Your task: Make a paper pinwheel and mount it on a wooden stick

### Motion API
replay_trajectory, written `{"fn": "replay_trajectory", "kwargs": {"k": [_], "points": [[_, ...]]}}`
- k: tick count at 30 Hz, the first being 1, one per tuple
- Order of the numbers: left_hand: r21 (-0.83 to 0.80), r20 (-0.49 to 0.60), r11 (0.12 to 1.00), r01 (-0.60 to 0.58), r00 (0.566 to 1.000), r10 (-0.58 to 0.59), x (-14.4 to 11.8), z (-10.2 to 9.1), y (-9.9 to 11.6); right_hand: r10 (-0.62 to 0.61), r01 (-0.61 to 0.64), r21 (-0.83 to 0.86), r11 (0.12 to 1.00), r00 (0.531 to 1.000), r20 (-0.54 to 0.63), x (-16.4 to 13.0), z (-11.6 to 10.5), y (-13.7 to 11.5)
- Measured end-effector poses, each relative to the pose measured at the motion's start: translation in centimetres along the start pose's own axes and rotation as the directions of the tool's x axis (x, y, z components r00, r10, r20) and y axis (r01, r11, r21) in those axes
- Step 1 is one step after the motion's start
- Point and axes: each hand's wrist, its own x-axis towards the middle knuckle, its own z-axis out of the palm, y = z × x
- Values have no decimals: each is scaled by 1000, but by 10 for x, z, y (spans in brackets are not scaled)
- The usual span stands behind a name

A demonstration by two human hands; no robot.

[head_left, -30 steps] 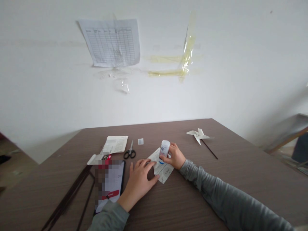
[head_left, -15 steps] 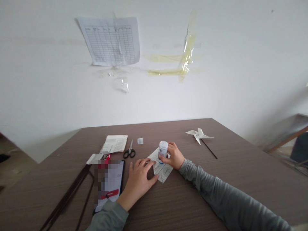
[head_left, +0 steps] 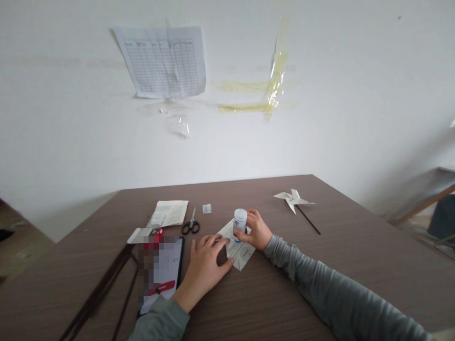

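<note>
A piece of printed paper (head_left: 243, 258) lies flat on the table, turned cornerwise to me. My right hand (head_left: 259, 231) is wrapped round a white glue stick (head_left: 240, 219), which stands upright with its lower end against the paper. My left hand (head_left: 206, 265) is spread and open, its thumb and fingertips resting at the paper's left edge. Beyond my left hand lie scissors (head_left: 192, 223) with black handles and a small translucent cap (head_left: 207, 209). Farther right is a finished paper pinwheel (head_left: 294, 200) on a dark stick.
Left of my left hand lies a phone (head_left: 165, 267), partly blurred out. Dark thin sticks (head_left: 99, 291) in a white-and-red wrapper lie beside it. A stack of printed paper (head_left: 169, 212) sits farther back. A taped sheet (head_left: 163, 61) hangs on the wall behind the table (head_left: 355, 265).
Both hands, the glue stick and the paper keep nearly the same places. The view has shifted very slightly.
</note>
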Motion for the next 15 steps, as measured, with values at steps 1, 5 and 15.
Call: {"fn": "replay_trajectory", "kwargs": {"k": [1, 5, 15], "points": [[1, 1, 1000, 1, 1000, -1, 0, 0, 0, 0, 0, 4, 1000, 1000, 1, 0, 0, 0], [14, 18, 1000, 3, 1000, -3, -1, -2, 2, 10, -10, 16, 1000, 1000, -5, 0, -1, -3], [-13, -18, 1000, -17, 1000, 16, -1, 1, -3, 240, -212, 134, 968, 937, -254, -6, -7, 7]]}}
